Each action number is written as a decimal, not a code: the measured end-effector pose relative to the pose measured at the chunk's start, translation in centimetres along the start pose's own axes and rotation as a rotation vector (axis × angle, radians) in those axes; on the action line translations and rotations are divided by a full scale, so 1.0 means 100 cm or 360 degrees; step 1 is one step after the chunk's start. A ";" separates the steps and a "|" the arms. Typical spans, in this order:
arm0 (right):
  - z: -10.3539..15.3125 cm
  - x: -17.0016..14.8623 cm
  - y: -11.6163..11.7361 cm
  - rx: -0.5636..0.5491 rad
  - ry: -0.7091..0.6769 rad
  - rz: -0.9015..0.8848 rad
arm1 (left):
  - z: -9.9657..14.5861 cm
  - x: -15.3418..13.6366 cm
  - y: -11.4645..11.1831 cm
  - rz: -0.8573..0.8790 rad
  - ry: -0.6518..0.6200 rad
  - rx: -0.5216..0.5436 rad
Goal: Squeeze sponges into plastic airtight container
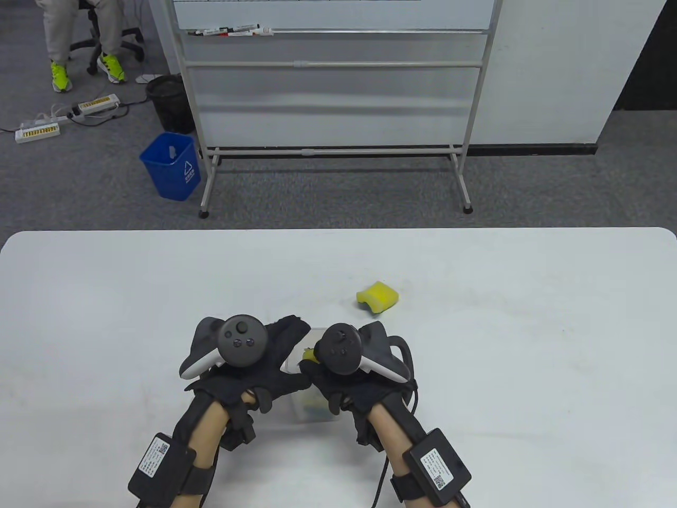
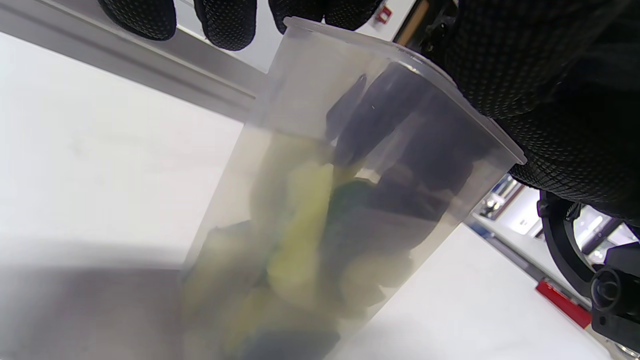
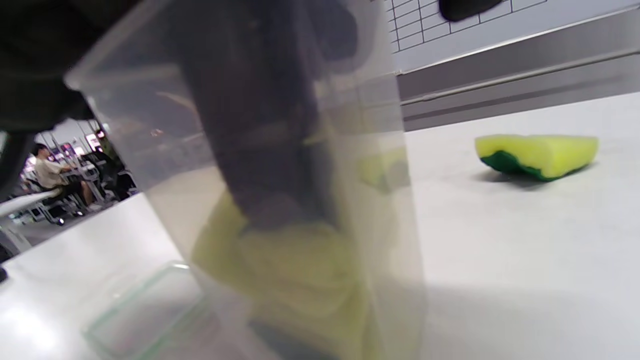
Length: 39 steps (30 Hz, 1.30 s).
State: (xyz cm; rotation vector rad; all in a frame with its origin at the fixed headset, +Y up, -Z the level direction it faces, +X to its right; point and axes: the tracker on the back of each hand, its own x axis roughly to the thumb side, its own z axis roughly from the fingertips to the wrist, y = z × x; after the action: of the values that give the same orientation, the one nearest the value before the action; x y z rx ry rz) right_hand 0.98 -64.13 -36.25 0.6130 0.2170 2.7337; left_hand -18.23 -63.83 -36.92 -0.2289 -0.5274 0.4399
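A clear plastic container [image 1: 313, 408] stands upright near the table's front middle, between my hands. My left hand [image 1: 264, 365] holds its left side; its fingertips [image 2: 225, 20] show past the rim in the left wrist view. My right hand [image 1: 323, 377] reaches into the mouth from above. Its fingers [image 2: 385, 120] show dark through the wall [image 3: 320, 100] and press down on yellow-green sponges [image 2: 300, 235] packed inside [image 3: 290, 265]. A bit of yellow sponge [image 1: 307, 355] shows at the rim. One loose yellow-green sponge [image 1: 376, 297] lies on the table beyond the container [image 3: 540, 152].
A flat clear lid with a green edge [image 3: 145, 310] lies on the white table [image 1: 529, 344] beside the container. Beyond the table stand a whiteboard frame [image 1: 338, 153], a blue bin [image 1: 172, 166] and a black bin [image 1: 170, 103].
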 end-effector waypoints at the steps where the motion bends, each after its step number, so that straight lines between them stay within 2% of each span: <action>1: 0.001 -0.001 -0.002 -0.0027 -0.0018 -0.0038 | 0.000 0.000 0.000 0.0000 0.0001 0.0000; 8: 0.010 -0.018 -0.021 -0.0280 -0.0135 -0.0502 | 0.000 0.000 0.000 0.0005 0.0003 -0.0002; 13: 0.018 -0.029 -0.035 -0.0379 -0.0174 -0.0714 | 0.000 0.000 0.000 0.0004 0.0003 -0.0004; 16: 0.028 -0.040 -0.050 -0.0576 -0.0179 -0.0837 | 0.000 -0.001 0.000 0.0008 -0.0004 -0.0004; 18: 0.039 -0.054 -0.061 -0.0794 -0.0106 -0.0917 | 0.000 -0.001 0.000 0.0002 -0.0008 -0.0002; 21: 0.046 -0.069 -0.066 -0.0902 0.0004 -0.0914 | 0.000 -0.001 0.000 -0.0003 -0.0014 0.0002; 24: 0.045 -0.085 -0.062 -0.0919 0.0169 -0.0792 | 0.001 -0.003 0.001 0.0033 -0.0041 0.0016; 27: 0.035 -0.096 -0.049 -0.0888 0.0314 -0.0650 | 0.005 -0.008 0.009 0.0144 -0.0053 0.0109; 32: 0.006 -0.115 -0.014 -0.0696 0.0495 -0.0417 | 0.021 -0.020 0.029 0.0188 0.0078 0.0370; 35: -0.020 -0.131 0.009 -0.0560 0.0615 -0.0438 | 0.031 -0.028 0.039 0.0187 0.0170 0.0476; 39: -0.050 -0.147 0.026 -0.0359 0.0755 -0.0458 | 0.039 -0.035 0.047 0.0138 0.0241 0.0555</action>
State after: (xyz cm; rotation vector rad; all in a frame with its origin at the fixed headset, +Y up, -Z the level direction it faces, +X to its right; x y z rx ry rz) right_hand 10.55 -72.09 -45.87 -0.1269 0.0940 2.5276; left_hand -24.63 -60.88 -36.62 0.0509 -0.2866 0.5857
